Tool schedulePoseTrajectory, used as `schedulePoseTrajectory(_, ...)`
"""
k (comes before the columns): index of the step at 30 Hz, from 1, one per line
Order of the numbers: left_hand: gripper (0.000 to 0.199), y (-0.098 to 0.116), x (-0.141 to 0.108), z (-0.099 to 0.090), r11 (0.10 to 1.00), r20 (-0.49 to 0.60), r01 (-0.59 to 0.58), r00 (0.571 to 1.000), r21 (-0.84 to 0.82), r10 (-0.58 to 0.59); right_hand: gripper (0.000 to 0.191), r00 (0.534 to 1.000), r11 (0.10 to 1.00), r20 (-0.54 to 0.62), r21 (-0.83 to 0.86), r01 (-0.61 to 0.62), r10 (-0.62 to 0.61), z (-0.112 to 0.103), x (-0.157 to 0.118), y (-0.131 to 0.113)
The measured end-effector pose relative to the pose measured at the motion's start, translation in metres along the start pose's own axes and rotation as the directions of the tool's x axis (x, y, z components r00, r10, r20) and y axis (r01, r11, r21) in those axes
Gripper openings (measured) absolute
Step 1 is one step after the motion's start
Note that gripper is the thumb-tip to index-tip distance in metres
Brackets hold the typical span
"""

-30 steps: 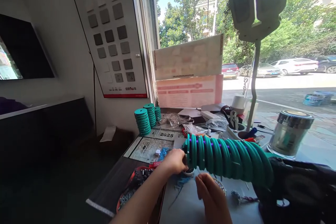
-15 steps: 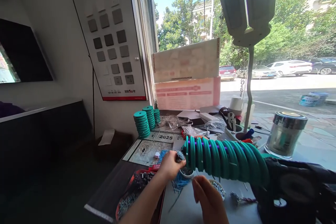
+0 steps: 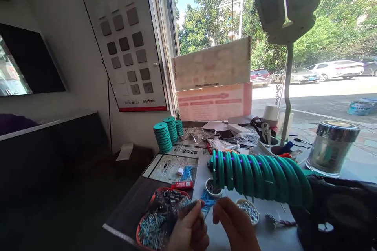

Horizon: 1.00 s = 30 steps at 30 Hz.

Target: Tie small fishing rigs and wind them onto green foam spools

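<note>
My left hand is closed in a pinch beside the right side of the red tray. A small silvery-grey bundle shows at its fingertips, too blurred to name. Just to the right, my right hand is curled, thumb and forefinger together; whether anything is between them is hidden. Dark cylindrical pieces and slim silvery metal pieces fill the tray. Above my hands extends a black rod carrying a row of green rings. White bowls hold dark bits and small pale pieces.
Stacks of green discs stand at the back left. A red box and blue strands lie on the table. At right are a clear jar, a lamp and a frayed wire bundle. Plastic bags lie behind.
My left hand has come down and back from the left end of the green rings to the tray's edge, the silvery-grey bundle still in its fingers. The right hand stays curled nearly in place.
</note>
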<state>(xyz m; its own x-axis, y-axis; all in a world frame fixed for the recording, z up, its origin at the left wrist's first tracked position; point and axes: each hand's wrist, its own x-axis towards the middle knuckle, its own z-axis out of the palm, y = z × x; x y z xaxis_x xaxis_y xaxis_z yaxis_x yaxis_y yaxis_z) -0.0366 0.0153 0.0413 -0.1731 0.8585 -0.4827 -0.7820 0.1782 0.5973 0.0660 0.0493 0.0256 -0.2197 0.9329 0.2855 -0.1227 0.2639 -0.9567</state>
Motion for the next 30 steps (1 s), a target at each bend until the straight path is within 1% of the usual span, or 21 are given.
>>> schedulePoseTrajectory(3, 0.052, 0.0000, 0.0035, -0.0003, 1.000, -0.035, 0.021, 0.999, -0.001, -0.021, 0.028, 1.000, 1.000, -0.015, 0.007, -0.027, 0.027, 0.0018, -0.0005, 0.0011)
schedulePoseTrajectory(5, 0.053, -0.0010, 0.0046, -0.0015, 0.999, -0.041, -0.006, 0.999, 0.036, 0.008, 0.029, 0.999, 0.999, -0.007, 0.020, -0.035, 0.035, 0.0026, -0.0001, 0.0012)
schedulePoseTrajectory(7, 0.052, -0.0032, 0.0040, -0.0022, 0.990, -0.052, -0.089, 0.994, 0.111, 0.096, 0.030, 0.999, 0.999, 0.010, 0.040, -0.036, 0.036, 0.0026, 0.0004, 0.0013)
schedulePoseTrajectory(10, 0.053, -0.0068, 0.0014, -0.0011, 0.947, -0.094, -0.226, 0.963, 0.228, 0.252, 0.030, 0.998, 0.997, 0.031, 0.058, -0.053, 0.052, 0.0019, 0.0006, 0.0017)
schedulePoseTrajectory(12, 0.053, -0.0082, 0.0001, 0.0003, 0.923, -0.123, -0.268, 0.943, 0.278, 0.310, 0.029, 0.998, 0.996, 0.031, 0.061, -0.063, 0.061, 0.0013, 0.0006, 0.0021)
schedulePoseTrajectory(15, 0.051, -0.0089, 0.0001, 0.0011, 0.897, -0.129, -0.302, 0.925, 0.324, 0.358, 0.029, 0.998, 0.996, 0.054, 0.079, -0.040, 0.036, 0.0005, 0.0012, 0.0028)
schedulePoseTrajectory(19, 0.050, -0.0092, 0.0014, 0.0001, 0.883, -0.138, -0.316, 0.914, 0.345, 0.381, 0.030, 0.996, 0.997, 0.084, 0.073, -0.036, 0.030, -0.0006, 0.0024, 0.0032)
schedulePoseTrajectory(25, 0.050, -0.0091, 0.0007, 0.0017, 0.890, -0.135, -0.318, 0.916, 0.327, 0.377, 0.030, 0.998, 0.998, 0.038, 0.036, -0.042, 0.041, 0.0006, 0.0012, 0.0012)
schedulePoseTrajectory(30, 0.051, -0.0074, -0.0009, 0.0047, 0.897, -0.108, -0.314, 0.926, 0.312, 0.361, 0.031, 0.998, 0.995, 0.034, 0.087, -0.056, 0.054, 0.0017, 0.0010, -0.0023)
